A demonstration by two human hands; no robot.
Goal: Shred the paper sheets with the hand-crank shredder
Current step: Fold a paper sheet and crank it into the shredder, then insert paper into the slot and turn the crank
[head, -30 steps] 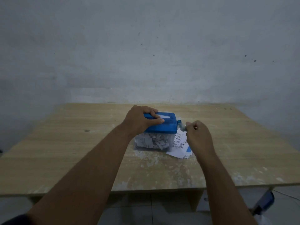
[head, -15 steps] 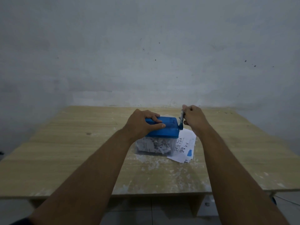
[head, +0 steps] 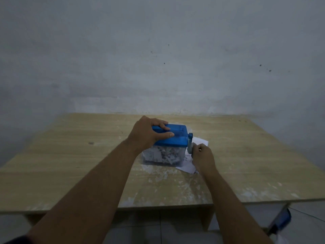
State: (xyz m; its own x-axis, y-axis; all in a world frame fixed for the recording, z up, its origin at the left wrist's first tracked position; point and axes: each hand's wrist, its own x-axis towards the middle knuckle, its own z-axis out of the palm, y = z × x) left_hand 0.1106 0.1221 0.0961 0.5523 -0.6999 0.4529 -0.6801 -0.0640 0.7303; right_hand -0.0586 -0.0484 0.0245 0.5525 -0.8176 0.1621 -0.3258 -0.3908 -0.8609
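left hand [head: 146, 133] grips shredder [head: 173, 138] lid; right hand [head: 202, 156] grips crank [head: 190, 144], low; sheets [head: 189, 166] beside

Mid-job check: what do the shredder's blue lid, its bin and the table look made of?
The blue lid: likely moulded plastic, smooth, uniform colour, faint sheen. The bin: clear plastic, apparently; shreds show through its wall. The table: pale wood-grain top, possibly laminate board; matte, whitish scuffs near the front.

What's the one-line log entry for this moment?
left hand: grips shredder | right hand: grips crank, handle low | paper sheets: beside shredder
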